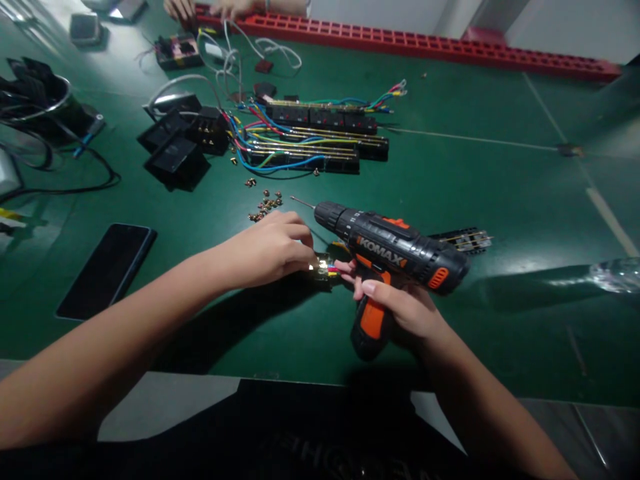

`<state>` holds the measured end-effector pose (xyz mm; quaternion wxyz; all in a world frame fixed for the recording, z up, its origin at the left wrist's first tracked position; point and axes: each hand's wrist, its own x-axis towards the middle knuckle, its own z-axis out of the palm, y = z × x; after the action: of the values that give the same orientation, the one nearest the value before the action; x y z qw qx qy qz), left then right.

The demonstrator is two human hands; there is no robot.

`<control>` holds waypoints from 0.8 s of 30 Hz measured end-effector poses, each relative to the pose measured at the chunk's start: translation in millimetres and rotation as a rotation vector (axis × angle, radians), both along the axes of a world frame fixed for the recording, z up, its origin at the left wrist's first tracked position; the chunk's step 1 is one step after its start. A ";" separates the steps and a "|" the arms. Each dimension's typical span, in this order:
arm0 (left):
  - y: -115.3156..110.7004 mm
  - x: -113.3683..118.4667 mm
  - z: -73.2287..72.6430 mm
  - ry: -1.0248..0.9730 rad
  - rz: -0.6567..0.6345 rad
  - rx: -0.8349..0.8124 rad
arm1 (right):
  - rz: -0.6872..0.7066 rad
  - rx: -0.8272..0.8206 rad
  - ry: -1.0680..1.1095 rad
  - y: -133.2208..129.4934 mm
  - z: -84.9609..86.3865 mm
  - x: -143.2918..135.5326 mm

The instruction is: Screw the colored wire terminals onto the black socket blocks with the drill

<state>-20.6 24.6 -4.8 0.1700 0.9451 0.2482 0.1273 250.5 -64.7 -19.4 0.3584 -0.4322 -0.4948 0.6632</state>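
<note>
My right hand (407, 310) grips a black and orange cordless drill (383, 243) by its handle, the long thin bit pointing to the upper left. Some of its fingertips reach forward to red and yellow wires at a small black block (323, 267) with brass contacts. My left hand (273, 247) is closed at the block's left side, fingers bent down and pressed together. What its fingertips pinch is hidden. Behind the drill, a black strip with brass bars (465, 240) sticks out to the right. Small brass screws (267, 205) lie loose just beyond my left hand.
Wired black socket strips (320, 137) lie farther back, beside black plastic boxes (177, 157). A phone (107, 270) rests at the left on the green table (500, 180). Another person's hands (220, 8) are by a red perforated rail (400, 43).
</note>
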 end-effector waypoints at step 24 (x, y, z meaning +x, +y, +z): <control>0.4 17.8 8.8 0.073 -0.159 0.025 | -0.210 -0.036 0.313 6.3 -15.4 -8.2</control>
<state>-2.8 25.0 4.0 0.1586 0.9679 0.1771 0.0818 242.3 -58.4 -34.8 0.4906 -0.3794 -0.3732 0.6900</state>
